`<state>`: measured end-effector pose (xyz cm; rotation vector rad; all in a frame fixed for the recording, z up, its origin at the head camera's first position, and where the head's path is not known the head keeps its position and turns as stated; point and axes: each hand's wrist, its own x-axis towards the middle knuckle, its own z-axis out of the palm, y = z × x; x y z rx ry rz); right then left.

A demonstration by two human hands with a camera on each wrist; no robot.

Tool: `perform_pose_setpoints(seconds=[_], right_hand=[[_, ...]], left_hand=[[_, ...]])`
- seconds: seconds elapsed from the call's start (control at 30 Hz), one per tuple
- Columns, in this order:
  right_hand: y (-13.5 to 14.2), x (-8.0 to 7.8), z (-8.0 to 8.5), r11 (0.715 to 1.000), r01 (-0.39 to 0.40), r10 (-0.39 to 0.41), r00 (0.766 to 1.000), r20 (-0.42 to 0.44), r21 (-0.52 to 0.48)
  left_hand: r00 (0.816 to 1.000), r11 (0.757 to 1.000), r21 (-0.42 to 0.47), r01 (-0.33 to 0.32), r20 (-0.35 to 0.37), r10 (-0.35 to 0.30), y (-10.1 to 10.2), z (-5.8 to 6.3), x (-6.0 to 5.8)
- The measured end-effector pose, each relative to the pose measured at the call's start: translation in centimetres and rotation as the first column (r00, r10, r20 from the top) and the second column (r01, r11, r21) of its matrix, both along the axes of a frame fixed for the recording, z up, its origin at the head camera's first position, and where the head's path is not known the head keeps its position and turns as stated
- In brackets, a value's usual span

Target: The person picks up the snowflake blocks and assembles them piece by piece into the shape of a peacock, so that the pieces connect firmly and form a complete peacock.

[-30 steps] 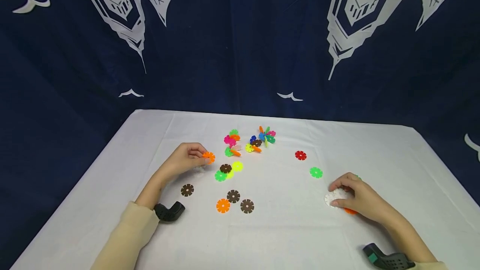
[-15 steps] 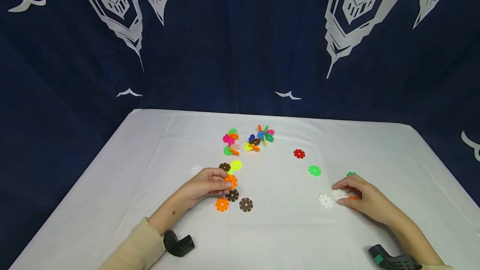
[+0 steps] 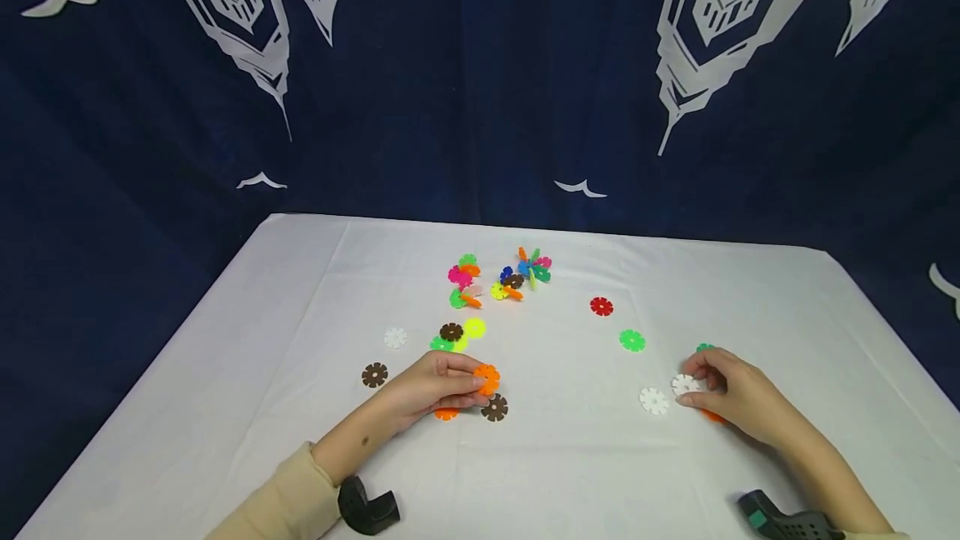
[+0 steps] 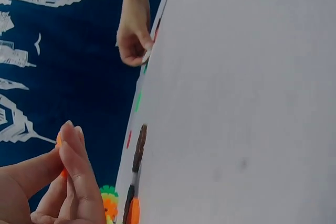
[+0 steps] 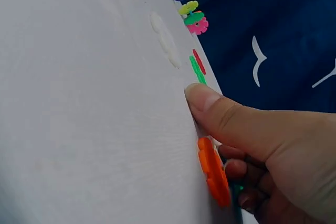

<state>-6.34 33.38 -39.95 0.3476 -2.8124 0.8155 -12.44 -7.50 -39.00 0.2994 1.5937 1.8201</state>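
Note:
My left hand pinches an orange notched plastic disc between thumb and fingers, above the middle of the table. Beneath it lie a brown disc and an orange disc, partly covered by the hand. At the right side, my right hand pinches a white notched disc by its edge. A second white disc lies flat just left of it. An orange disc sits under the right hand, with a green disc behind.
Farther back stand joined disc clusters: a multicolour one, one with yellow and one with pink. Loose red, green, brown and white discs lie about. A dark curtain hangs behind the white table.
My left hand has carried the orange disc rightward and nearer the front edge. My right hand has shifted slightly right, and the two white discs there now lie apart.

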Motion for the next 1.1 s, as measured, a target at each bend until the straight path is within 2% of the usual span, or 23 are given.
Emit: perform_pose_setpoints(seconds=[0.13, 0.2, 0.23, 0.27, 0.37, 0.4, 0.47, 0.57, 0.73, 0.87, 1.0, 1.1], right_hand=[[-1.0, 0.0, 0.4, 0.988, 0.011, -0.018, 0.999, -0.039, -0.153], [-2.6, 0.1, 0.9, 0.945, -0.024, 0.007, 0.999, -0.054, -0.325], [-3.9, 0.3, 1.2, 0.911, -0.041, 0.024, 0.999, -0.045, -0.410], [-5.3, 0.4, 1.4, 0.860, -0.067, 0.060, 0.998, -0.030, -0.505], [-10.0, 1.0, 1.7, 0.689, -0.115, 0.194, 0.981, 0.029, -0.716], [-11.4, 1.2, 1.5, 0.658, -0.119, 0.231, 0.972, 0.049, -0.744], [-13.6, 1.5, 1.1, 0.617, -0.137, 0.288, 0.956, 0.060, -0.775], [-15.5, 1.9, 0.3, 0.598, -0.147, 0.299, 0.953, 0.049, -0.788], [-16.6, 1.9, -0.8, 0.575, -0.173, 0.277, 0.961, -0.008, -0.799], [-17.1, 1.9, -1.2, 0.591, -0.223, 0.262, 0.962, -0.076, -0.775], [-17.6, 2.0, -1.2, 0.632, -0.288, 0.234, 0.956, -0.176, -0.720], [-18.2, 2.1, -0.9, 0.662, -0.348, 0.215, 0.936, -0.277, -0.663]], left_hand=[[0.999, 0.999, 0.003, -0.032, 0.009, 0.032, 1.0, 0.0, 0.7], [0.999, 0.999, 0.010, -0.039, 0.027, 0.038, 1.5, 0.1, 1.2], [0.999, 0.999, 0.018, -0.041, 0.036, 0.041, 1.8, 0.1, 1.4], [0.998, 0.999, 0.027, -0.041, 0.048, 0.040, 2.0, 0.1, 1.7], [0.995, 0.996, 0.064, -0.057, 0.082, 0.051, 2.6, 0.1, 2.4], [0.994, 0.995, 0.077, -0.065, 0.092, 0.058, 2.7, 0.1, 2.7], [0.992, 0.992, 0.093, -0.083, 0.100, 0.074, 3.0, 0.0, 3.0], [0.991, 0.989, 0.107, -0.102, 0.100, 0.092, 3.2, 0.0, 3.3], [0.988, 0.986, 0.107, -0.130, 0.101, 0.119, 3.4, -0.1, 3.3], [0.984, 0.981, 0.121, -0.149, 0.118, 0.135, 3.5, -0.2, 3.4], [0.981, 0.978, 0.129, -0.166, 0.126, 0.150, 3.6, -0.4, 3.5], [0.978, 0.975, 0.134, -0.176, 0.138, 0.157, 3.8, -0.5, 3.6]])
